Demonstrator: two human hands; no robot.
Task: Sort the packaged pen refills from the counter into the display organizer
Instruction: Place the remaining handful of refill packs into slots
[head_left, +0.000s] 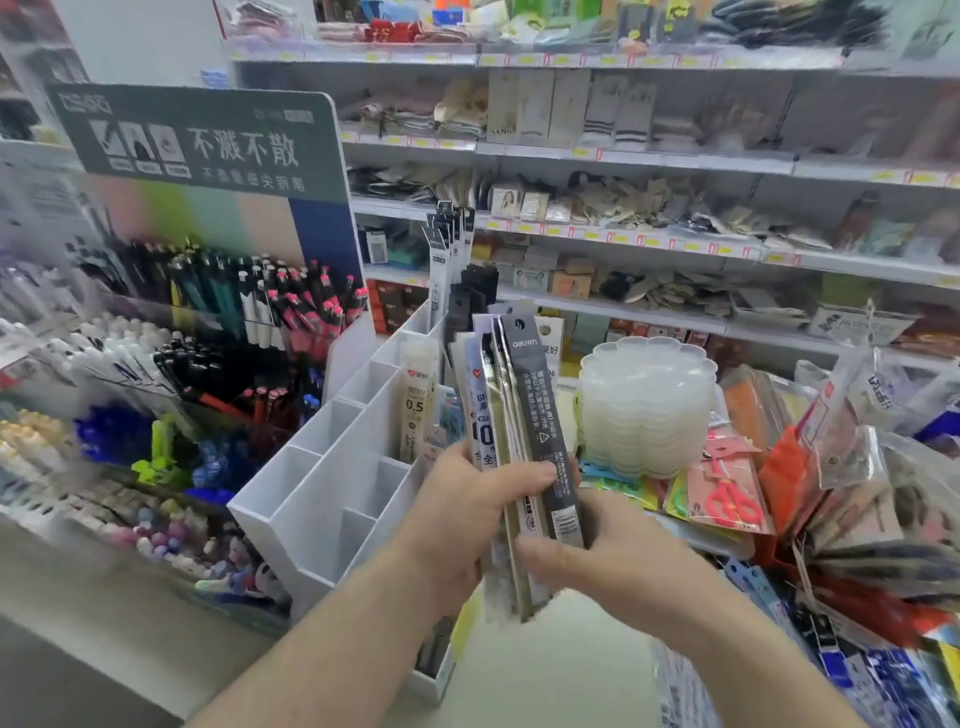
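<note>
Fanned bundle of packaged pen refills (511, 447) was held upright in front of the person, above the counter (561, 670), just right of the white display organizer (332, 499). Frontmost pack was dark grey with a white logo at the top; paler packs sat behind it. Left hand (467, 514) gripped the bundle from the left, thumb across the front of the dark pack. Right hand (597, 558) was at the bundle's lower end, fingers curled onto the packs' bottom edge; blurred, but it looked like a pinch grip.

Organizer had stepped open compartments; the near ones showed nothing inside. A clear refill pack marked 0.5 (415, 400) stood in a further compartment, and tall black-and-white packs (449, 244) stood upright in the back ones.

Left of the organizer: a pen display rack (208, 322) under a green sign board (202, 140). Right of the hands: a stack of translucent scalloped trays (644, 405), a packaged pair of red scissors (732, 499), and loose bagged stationery (872, 493). Store shelves (649, 156) ran behind.
</note>
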